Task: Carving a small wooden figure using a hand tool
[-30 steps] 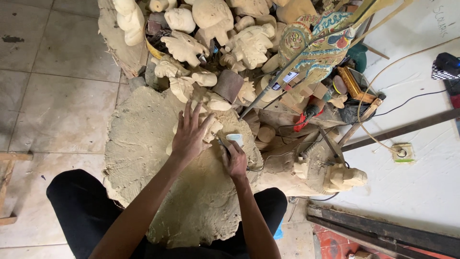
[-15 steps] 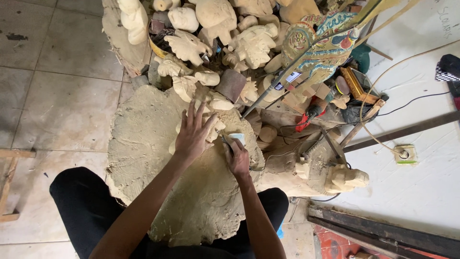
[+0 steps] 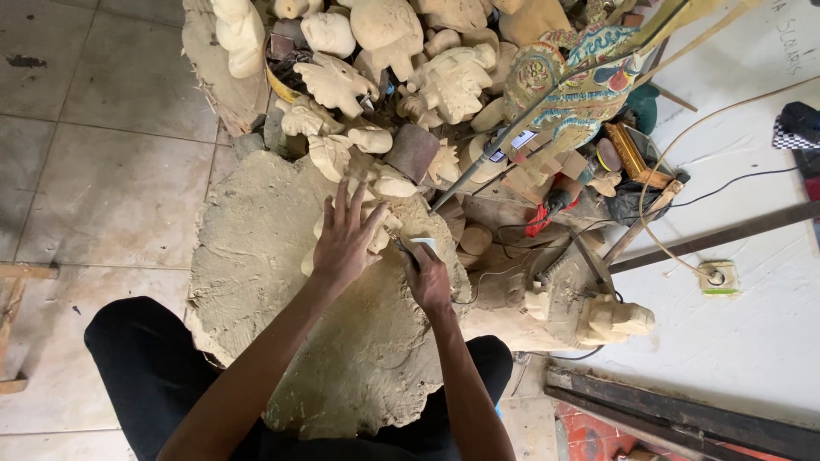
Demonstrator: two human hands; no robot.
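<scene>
Both hands stay on the tiled floor's slab.

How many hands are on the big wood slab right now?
2. The left hand lies flat, fingers spread, on a pale carving at the big wood slab's upper middle. The right hand, just beside it, grips a small pale tool. No other hands show.
</scene>
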